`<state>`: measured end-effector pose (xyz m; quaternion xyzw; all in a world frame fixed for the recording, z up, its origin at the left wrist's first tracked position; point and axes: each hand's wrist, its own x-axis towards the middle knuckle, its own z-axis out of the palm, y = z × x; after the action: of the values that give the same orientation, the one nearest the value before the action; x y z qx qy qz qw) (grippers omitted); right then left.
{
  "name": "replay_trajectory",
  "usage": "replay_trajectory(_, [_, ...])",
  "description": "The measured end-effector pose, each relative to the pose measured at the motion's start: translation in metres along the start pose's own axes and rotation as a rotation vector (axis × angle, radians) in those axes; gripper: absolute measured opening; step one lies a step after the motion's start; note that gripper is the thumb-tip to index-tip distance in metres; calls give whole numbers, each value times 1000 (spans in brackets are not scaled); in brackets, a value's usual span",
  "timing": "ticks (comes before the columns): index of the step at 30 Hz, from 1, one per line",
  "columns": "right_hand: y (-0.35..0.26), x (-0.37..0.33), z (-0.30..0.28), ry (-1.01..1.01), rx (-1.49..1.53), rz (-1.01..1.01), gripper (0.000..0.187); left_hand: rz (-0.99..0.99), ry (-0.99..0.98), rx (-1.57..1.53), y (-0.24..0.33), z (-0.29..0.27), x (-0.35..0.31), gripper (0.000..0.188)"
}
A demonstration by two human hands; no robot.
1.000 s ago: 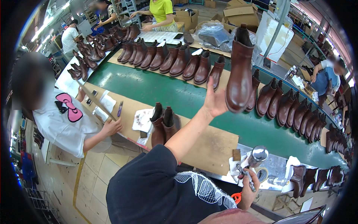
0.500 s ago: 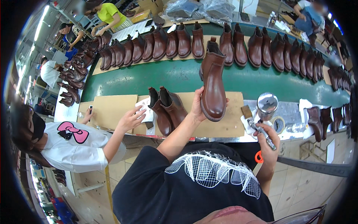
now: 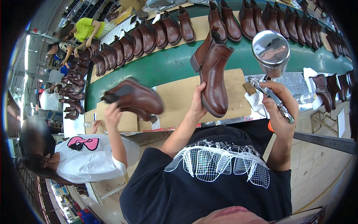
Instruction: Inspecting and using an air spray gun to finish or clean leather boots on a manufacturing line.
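My left hand (image 3: 198,101) grips a brown leather ankle boot (image 3: 215,76) from below by the sole edge. The boot is held above the cardboard, its toe toward me and its shaft tilted up and away. In my right hand (image 3: 284,108) is a metal spray gun (image 3: 274,98), fingers wrapped round it. A shiny round cup (image 3: 271,50) tops the gun, which points left toward the boot with a gap between them. An orange ring (image 3: 270,126) shows by my right wrist.
On my left, a co-worker in a white shirt (image 3: 89,160) lifts another brown boot (image 3: 143,98), blurred by motion. Cardboard (image 3: 175,99) covers the near bench edge. Rows of boots (image 3: 171,30) line the green surface (image 3: 156,69). A white cloth (image 3: 255,102) and brown block (image 3: 249,88) lie near the gun.
My right hand has raised the spray gun up and right. The held boot has tilted, its shaft leaning away. The co-worker has picked up a boot from the cardboard. The view has shifted.
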<state>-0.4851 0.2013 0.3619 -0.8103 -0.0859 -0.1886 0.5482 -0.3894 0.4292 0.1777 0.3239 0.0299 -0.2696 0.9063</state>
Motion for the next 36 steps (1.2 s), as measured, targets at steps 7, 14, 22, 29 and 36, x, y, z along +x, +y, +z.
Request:
replay_trajectory(7, [20, -9, 1, 84, 27, 100, 23, -9, -35, -26, 6, 4, 0, 57])
replay_trajectory(14, [19, -12, -4, 27, 43, 101, 27, 206, 9, 158, -3, 10, 4, 75])
replay_trajectory(22, [19, -15, 7, -4, 58, 125, 27, 488, 125, 390, -2, 22, 3, 91])
replay_trajectory(29, [6, -17, 20, -91, 21, 152, 32, 533, 223, 453, -6, 15, 6, 100])
replay_trajectory(36, [4, -16, 15, -34, 112, 183, 34, 541, 195, 403, -8, 0, 6, 98])
